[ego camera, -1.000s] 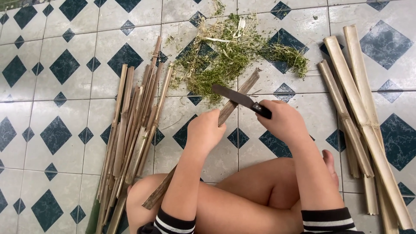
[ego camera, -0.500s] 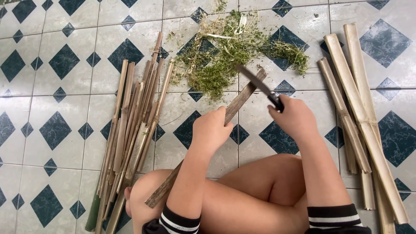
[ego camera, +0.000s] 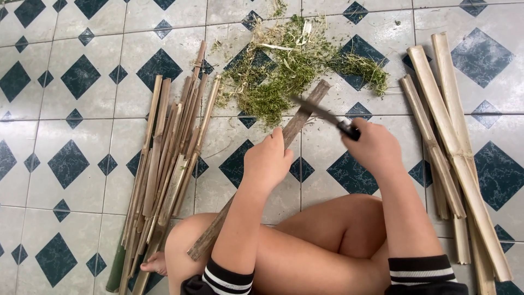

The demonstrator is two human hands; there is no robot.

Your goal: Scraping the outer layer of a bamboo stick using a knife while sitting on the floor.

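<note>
Legs: my bare legs point(ego camera: 305, 246) are folded under me on the tiled floor point(ego camera: 82, 136), nearest the camera.
Strip: a long bamboo strip point(ego camera: 295, 123) runs slantwise from beside my left knee up and away to the right, its far end near the shavings.
Left hand: my left hand point(ego camera: 267, 161) is closed around the middle of the strip, fingers wrapped over it, holding it tilted above the floor.
Right hand: my right hand point(ego camera: 376, 150) is fisted tight on the dark handle of a knife point(ego camera: 325, 116).
Knife: the blade points left and away from me and meets the upper part of the strip; the blade is blurred, so I cannot tell how it sits on the wood.
Left bundle: a pile of thin sticks point(ego camera: 169, 158) lies on the floor to my left, running lengthwise away from me.
Right bundle: broad pale slats point(ego camera: 453, 147) lie to my right, well apart from the strip.
Shavings: a heap of green shavings point(ego camera: 295, 68) is spread over the tiles beyond the strip's far end.
</note>
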